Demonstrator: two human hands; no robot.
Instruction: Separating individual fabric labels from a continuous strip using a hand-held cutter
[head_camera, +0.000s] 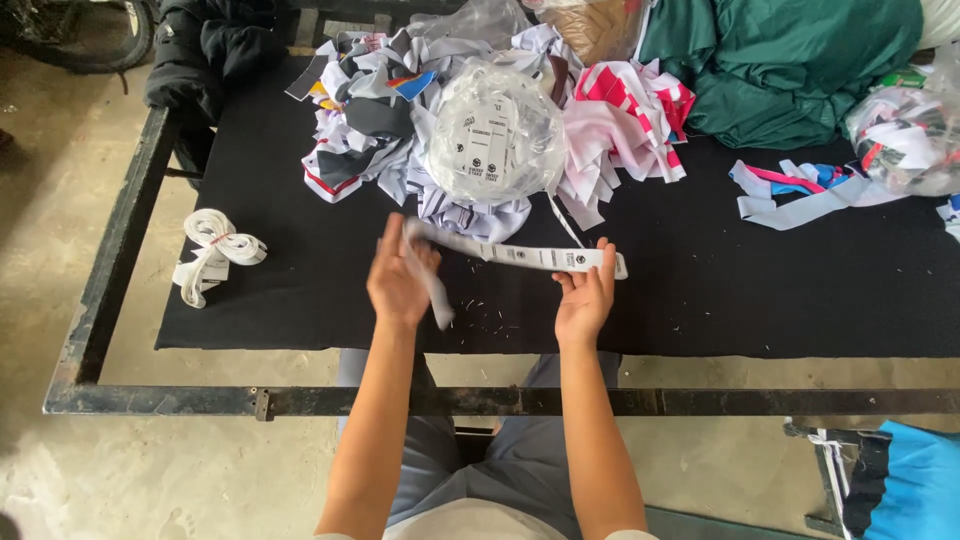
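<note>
A long white strip of printed labels (530, 256) lies stretched between my two hands over the black cloth-covered table (300, 300). My right hand (587, 295) pinches the strip's right end. My left hand (402, 280), blurred by motion, holds the strip's left end, and a piece hangs down from it. Behind the strip stands a clear plastic bag (492, 140) full of white labels.
Heaps of white, grey, pink and red fabric scraps (625, 125) lie at the back. Green cloth (790, 60) is piled at the back right. A folded white band bundle (213, 250) hangs over the table's left edge. A metal frame (300, 402) borders the table.
</note>
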